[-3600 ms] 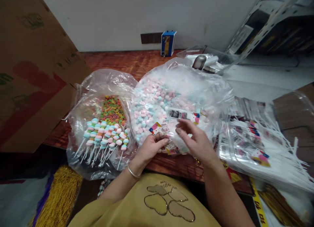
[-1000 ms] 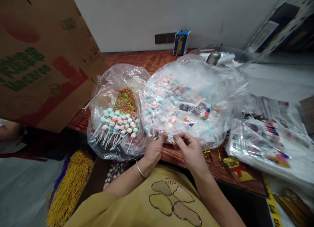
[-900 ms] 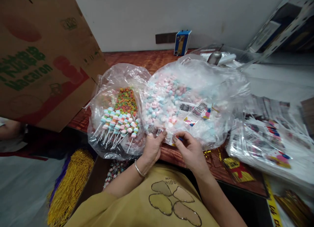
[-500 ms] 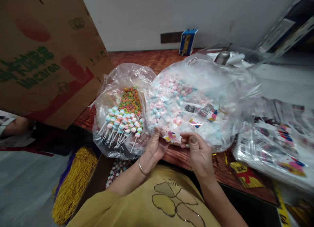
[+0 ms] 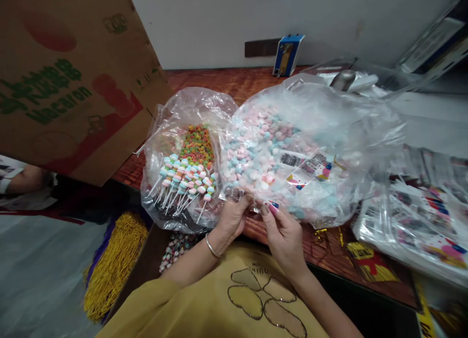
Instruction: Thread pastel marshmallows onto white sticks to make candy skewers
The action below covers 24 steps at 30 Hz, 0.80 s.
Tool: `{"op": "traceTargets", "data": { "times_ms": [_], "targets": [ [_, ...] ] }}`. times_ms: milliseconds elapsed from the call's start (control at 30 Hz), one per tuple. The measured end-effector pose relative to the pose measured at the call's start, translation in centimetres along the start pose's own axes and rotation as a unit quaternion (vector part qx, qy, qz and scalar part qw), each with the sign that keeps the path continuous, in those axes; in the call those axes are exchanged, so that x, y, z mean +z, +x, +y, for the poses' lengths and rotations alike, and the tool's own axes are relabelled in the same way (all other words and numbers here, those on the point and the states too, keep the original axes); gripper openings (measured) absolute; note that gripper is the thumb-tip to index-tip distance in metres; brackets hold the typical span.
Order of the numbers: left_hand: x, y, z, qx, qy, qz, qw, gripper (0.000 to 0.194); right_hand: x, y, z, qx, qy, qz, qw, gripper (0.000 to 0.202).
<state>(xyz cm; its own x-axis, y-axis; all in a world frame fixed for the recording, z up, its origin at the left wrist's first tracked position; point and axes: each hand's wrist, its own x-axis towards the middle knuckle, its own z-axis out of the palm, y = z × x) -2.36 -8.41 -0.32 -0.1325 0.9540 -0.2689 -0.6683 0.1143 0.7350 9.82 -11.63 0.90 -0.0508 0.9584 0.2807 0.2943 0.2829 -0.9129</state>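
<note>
Printed clear wrapper (image 5: pixel 233 193) spans the two hands above the table's near edge, its end pinched by the left hand's (image 5: pixel 233 216) thumb and fingers, the other by the right hand's (image 5: pixel 284 233). Just beyond, a plastic bag (image 5: pixel 321 96) of pink-and-blue marshmallows covers much of the reddish wood-grain tabletop (image 5: pixel 219 79). Behind stands a blue-and-white box (image 5: pixel 288 55) near a pale wall (image 5: pixel 204 26); leftward, a Macaron carton (image 5: pixel 73 84) rises above grey floor (image 5: pixel 40 274).

Worn on the head, 1 camera looks forward and down. The left hand (image 5: pixel 232 217) and right hand (image 5: pixel 283 230) appear close, below mid-view; a wall (image 5: pixel 204 26) stands beyond.
</note>
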Motion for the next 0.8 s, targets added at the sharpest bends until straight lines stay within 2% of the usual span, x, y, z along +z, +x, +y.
{"op": "traceTargets", "data": {
  "times_ms": [133, 233, 333, 467, 533, 667, 800],
  "targets": [
    [-0.2, 0.1, 0.3, -0.029, -0.021, 0.005, 0.999, 0.045, -0.1, 0.4, 0.1, -0.114, -0.125, 0.039, 0.985, 0.018],
    [-0.4, 0.3, 0.3, -0.060, -0.088, 0.019, 0.994, 0.048, -0.2, 0.6, -0.2, -0.151, -0.111, 0.012, 0.982, 0.016],
    [-0.6, 0.6, 0.4, -0.117, -0.140, 0.043, 0.982, 0.043, -0.2, 0.6, -0.5, -0.192, -0.087, -0.005, 0.977, 0.015],
    [-0.7, 0.7, 0.4, -0.165, -0.177, 0.027, 0.970, 0.032, 0.0, 0.6, -0.3, -0.279, -0.139, 0.002, 0.950, 0.022],
    [-0.9, 0.7, 0.3, -0.172, -0.188, 0.020, 0.967, 0.029, 0.2, 0.9, -0.3, -0.295, -0.184, 0.006, 0.938, 0.022],
    [-1.4, 0.5, 0.3, -0.160, -0.167, 0.024, 0.973, 0.028, 0.4, 1.6, -0.4, -0.279, -0.277, 0.033, 0.919, 0.010],
    [-1.7, 0.2, 0.8, -0.104, -0.135, -0.012, 0.985, 0.039, 0.6, 1.9, -0.8, -0.285, -0.275, 0.030, 0.918, 0.006]
  ]
}}
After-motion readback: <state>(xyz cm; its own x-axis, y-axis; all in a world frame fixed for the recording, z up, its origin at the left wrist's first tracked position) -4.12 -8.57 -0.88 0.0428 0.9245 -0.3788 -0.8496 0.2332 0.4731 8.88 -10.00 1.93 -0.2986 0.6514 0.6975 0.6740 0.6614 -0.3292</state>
